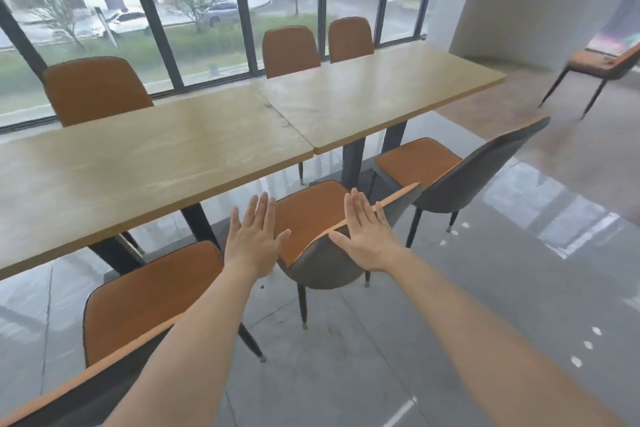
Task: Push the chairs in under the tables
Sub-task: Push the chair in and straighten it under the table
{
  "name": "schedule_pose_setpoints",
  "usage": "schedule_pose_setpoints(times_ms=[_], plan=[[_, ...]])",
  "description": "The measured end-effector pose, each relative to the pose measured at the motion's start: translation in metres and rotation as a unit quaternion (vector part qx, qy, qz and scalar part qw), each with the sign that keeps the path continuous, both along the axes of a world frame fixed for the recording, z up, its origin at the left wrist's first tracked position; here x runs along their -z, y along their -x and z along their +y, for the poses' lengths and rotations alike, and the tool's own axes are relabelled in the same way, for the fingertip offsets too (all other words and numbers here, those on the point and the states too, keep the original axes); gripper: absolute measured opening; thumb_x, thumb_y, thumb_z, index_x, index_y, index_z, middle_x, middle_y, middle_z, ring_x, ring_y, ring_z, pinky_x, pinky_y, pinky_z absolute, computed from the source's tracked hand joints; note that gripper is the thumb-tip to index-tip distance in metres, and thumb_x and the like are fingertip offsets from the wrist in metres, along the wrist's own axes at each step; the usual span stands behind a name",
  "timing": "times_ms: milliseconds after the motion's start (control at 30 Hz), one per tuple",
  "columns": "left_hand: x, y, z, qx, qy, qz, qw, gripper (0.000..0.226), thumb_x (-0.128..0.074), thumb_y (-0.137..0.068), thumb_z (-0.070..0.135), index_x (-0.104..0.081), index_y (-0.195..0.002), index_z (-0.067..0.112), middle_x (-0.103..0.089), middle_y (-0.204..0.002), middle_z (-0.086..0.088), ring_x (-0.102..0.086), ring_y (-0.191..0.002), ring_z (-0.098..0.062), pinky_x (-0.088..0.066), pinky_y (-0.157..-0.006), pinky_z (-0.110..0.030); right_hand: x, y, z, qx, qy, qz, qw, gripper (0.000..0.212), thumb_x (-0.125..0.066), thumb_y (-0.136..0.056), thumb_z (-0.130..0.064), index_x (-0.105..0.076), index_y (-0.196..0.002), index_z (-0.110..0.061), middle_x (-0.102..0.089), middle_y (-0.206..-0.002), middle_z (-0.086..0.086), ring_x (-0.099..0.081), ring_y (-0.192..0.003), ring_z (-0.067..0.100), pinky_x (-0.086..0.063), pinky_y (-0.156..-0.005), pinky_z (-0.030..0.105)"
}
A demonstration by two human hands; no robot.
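Where your left forearm crosses it, the near chair [149, 295] stands at lower left, its seat just short of the left worktop [138, 156]. Beyond it your left hand [254, 239] and right hand [367, 236] lie flat with fingers straight, each grip released and holding nothing. They flank the backrest of the middle chair [322, 267]; you cannot tell whether they touch it. That chair stands pulled out and turned, its seat front near the worktops' joint. The right chair [467, 184] is also out, angled beside the right worktop [374, 94]. Three far chairs [289, 50] sit close against the far edge, before the window [194, 10]. A lone chair [602, 68] stands well apart, far right.
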State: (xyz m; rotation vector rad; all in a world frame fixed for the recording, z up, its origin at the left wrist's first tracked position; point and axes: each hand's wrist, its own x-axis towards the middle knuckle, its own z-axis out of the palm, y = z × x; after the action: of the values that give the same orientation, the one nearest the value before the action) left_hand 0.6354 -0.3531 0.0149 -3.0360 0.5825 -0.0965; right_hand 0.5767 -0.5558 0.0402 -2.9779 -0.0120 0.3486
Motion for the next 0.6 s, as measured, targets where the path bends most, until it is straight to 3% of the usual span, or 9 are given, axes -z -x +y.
schedule_pose_setpoints(times_ms=[200,600], plan=[[-0.014,-0.008,-0.127,0.01,0.024,-0.026,0.999,0.067,-0.009,-0.094,0.053,0.015,-0.144,0.015,0.016,-0.155,-0.004,0.017,-0.141,-0.021,0.013,-0.113,-0.043,-0.018,0.006,-0.119,0.006,0.032,-0.044,0.999,0.069,-0.009,-0.094,-0.057,0.039,-0.125,-0.018,0.037,-0.147,0.003,0.036,-0.132,0.014,0.026,-0.104,0.036],[-0.005,-0.059,-0.344,0.059,0.012,-0.042,0.997,0.066,-0.01,-0.094,0.054,0.02,-0.142,0.018,0.016,-0.155,-0.004,0.018,-0.141,-0.021,0.018,-0.108,-0.042,-0.014,-0.028,-0.33,0.052,0.055,-0.084,0.994,0.073,-0.01,-0.094,-0.058,0.038,-0.127,-0.014,0.036,-0.147,0.008,0.034,-0.134,0.02,0.027,-0.102,0.04]])
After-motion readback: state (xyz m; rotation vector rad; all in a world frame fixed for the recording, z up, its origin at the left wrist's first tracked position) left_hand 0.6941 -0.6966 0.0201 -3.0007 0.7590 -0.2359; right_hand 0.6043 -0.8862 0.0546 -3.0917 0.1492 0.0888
